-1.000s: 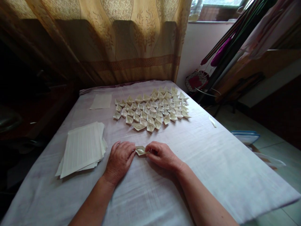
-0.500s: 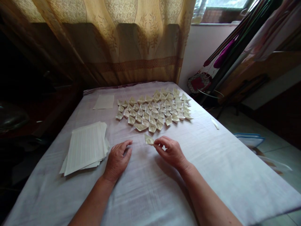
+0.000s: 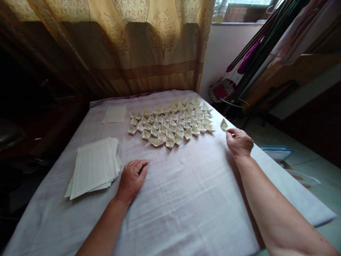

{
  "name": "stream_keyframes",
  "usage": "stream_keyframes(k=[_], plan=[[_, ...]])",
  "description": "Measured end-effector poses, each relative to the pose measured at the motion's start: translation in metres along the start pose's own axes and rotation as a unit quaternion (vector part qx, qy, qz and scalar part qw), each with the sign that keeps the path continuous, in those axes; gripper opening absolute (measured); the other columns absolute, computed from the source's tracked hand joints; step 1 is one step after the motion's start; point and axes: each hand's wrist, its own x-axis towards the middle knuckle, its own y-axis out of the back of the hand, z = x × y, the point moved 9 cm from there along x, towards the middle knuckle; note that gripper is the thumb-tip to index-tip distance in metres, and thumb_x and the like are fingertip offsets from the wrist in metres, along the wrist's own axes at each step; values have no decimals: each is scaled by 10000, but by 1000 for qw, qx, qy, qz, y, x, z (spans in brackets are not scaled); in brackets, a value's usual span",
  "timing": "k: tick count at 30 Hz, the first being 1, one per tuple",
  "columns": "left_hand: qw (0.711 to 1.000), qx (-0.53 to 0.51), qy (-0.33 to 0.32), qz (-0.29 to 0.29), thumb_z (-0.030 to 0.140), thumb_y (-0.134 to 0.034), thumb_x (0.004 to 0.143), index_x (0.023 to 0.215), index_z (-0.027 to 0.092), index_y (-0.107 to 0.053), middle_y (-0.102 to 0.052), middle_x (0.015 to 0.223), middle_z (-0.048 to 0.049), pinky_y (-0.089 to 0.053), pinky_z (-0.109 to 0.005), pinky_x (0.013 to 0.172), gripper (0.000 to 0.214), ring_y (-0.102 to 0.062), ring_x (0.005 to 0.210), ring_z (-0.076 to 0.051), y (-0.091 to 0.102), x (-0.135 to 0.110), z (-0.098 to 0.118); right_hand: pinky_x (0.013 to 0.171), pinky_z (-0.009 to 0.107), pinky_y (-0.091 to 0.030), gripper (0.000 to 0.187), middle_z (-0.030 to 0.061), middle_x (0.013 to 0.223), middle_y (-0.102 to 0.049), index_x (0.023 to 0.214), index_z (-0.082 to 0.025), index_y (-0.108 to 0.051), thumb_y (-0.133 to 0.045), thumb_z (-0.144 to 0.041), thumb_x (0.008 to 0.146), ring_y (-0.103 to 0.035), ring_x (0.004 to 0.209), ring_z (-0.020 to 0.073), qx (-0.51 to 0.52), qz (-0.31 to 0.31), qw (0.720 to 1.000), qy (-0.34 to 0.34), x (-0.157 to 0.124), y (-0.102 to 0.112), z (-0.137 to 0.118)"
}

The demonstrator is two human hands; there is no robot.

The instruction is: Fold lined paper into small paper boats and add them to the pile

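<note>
Over the table's right edge, my right hand point(image 3: 239, 142) pinches a small folded paper boat point(image 3: 224, 124) by one end, between thumb and fingertips. My left hand point(image 3: 133, 177) rests on the cloth with its fingers loosely bent, holding nothing. Beyond it, many similar paper boats point(image 3: 169, 133) stand packed together in uneven rows. To the left of my left hand lies a stack of printed paper sheets point(image 3: 93, 165), slightly fanned at its edges.
A single paper sheet point(image 3: 114, 115) lies at the back left. A pale cloth point(image 3: 181, 199) covers the table. Behind it hangs a patterned yellow curtain point(image 3: 162, 42). On the right are a bag point(image 3: 221, 90) and, on the floor, a blue-rimmed clear item point(image 3: 277, 152).
My right hand has carried the paper boat right and away, from in front of the rows to the table's right edge. My left hand has stayed nearly in place. The view has shifted slightly.
</note>
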Motion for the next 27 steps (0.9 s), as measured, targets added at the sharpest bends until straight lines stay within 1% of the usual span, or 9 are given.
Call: stream_keyframes(k=[2, 4, 7, 11, 19, 27], plan=[[1000, -1, 0, 3, 302, -510, 902, 947, 241, -712, -762, 935, -42, -532, -391, 862, 217, -695, 889, -224, 0, 0, -1, 620, 303, -416, 249, 82, 880, -712, 916, -210, -730, -539, -298, 782, -615, 736, 229, -28, -21, 999, -3, 6, -12, 9], [1000, 0, -1, 5, 303, -511, 902, 930, 242, -714, -761, 917, -40, -532, -393, 859, 214, -694, 881, -224, 0, 1, -1, 606, 301, -402, 259, 83, 887, -714, 927, -212, -735, -537, -298, 785, -611, 744, 232, -49, -45, 998, 1, 9, -23, 13], [1000, 1, -4, 0, 300, -512, 903, 919, 240, -714, -759, 901, -42, -529, -402, 853, 212, -693, 876, -228, 0, 1, 0, 602, 303, -391, 267, 91, 925, -717, 930, -208, -741, -529, -291, 791, -609, 768, 236, -58, -64, 996, 8, 12, -35, 13], [1000, 0, -3, 3, 302, -509, 903, 914, 236, -712, -757, 903, -43, -529, -405, 850, 214, -690, 880, -228, 0, 1, -1, 611, 305, -392, 267, 92, 962, -717, 937, -208, -744, -530, -281, 793, -604, 779, 233, -60, -79, 995, 19, 15, -46, 10], [1000, 4, -1, 1, 314, -510, 894, 907, 243, -713, -758, 897, -39, -531, -391, 841, 216, -691, 867, -222, 0, 2, -3, 623, 304, -394, 267, 99, 958, -714, 955, -203, -739, -528, -276, 808, -599, 791, 234, -60, -97, 993, 31, 19, -58, 7], [1000, 0, -5, 0, 317, -513, 901, 914, 246, -719, -758, 894, -37, -533, -393, 836, 219, -694, 868, -223, 1, 2, -3, 677, 318, -418, 321, 105, 970, -716, 1063, -181, -698, -518, -244, 804, -616, 852, 253, -45, -89, 995, 23, 16, -61, 9]])
